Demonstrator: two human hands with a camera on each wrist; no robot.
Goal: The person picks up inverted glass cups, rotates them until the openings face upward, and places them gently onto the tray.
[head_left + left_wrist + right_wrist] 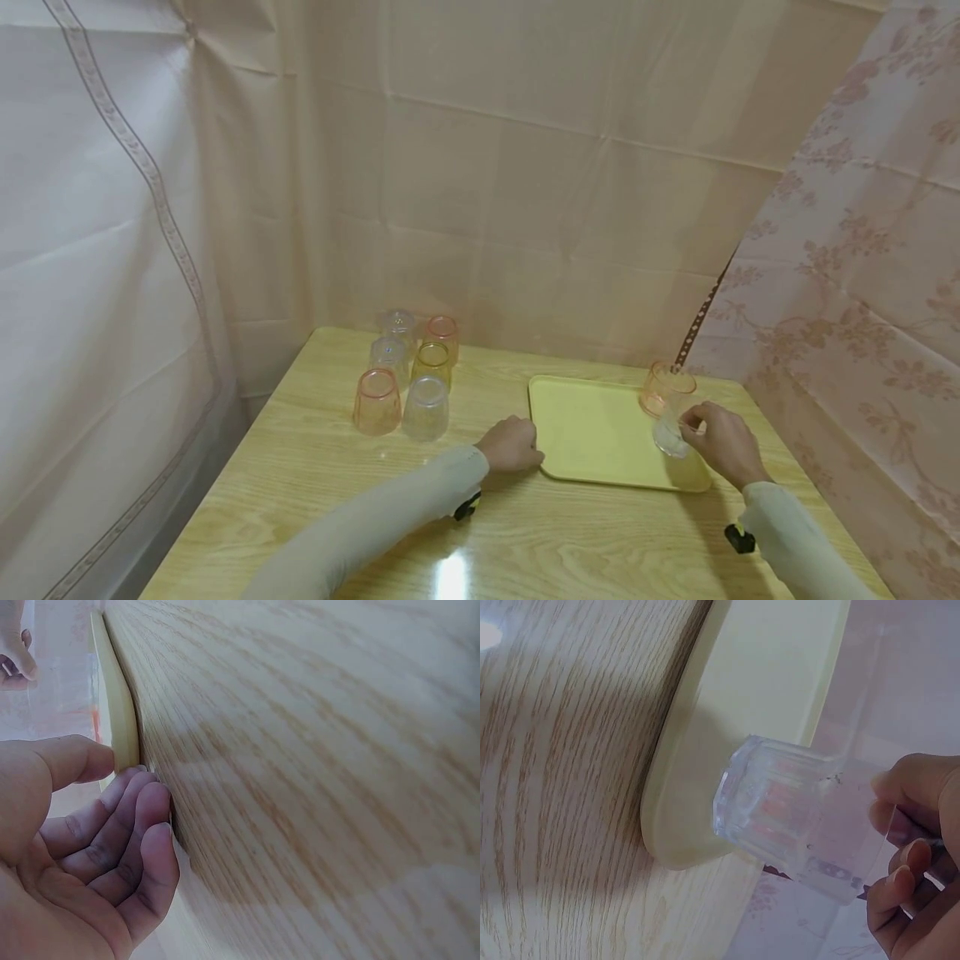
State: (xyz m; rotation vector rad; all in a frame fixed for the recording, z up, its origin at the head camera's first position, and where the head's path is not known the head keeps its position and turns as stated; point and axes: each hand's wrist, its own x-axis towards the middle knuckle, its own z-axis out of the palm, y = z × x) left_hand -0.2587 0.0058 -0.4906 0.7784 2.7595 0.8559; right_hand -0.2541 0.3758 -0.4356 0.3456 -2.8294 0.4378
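My right hand (pixel 723 442) pinches the rim of a clear plastic cup (pixel 780 799) between thumb and fingers. The cup is mouth up, its base low over the right end of the yellow tray (pixel 592 429). Just behind it an orange cup (pixel 654 398) stands upright at the tray's back right. At the tray's front left corner, my left hand (pixel 512 446) pinches the edge, thumb on the rim (pixel 124 742) and curled fingers (pixel 154 802) against the table side.
Left of the tray, several upside-down cups stand grouped in rows, among them an orange cup (pixel 377 404), a clear cup (pixel 426 410) and a yellow cup (pixel 432 364). Cloth curtains (pixel 525 208) hang behind the wooden table (pixel 525 542) and along both sides.
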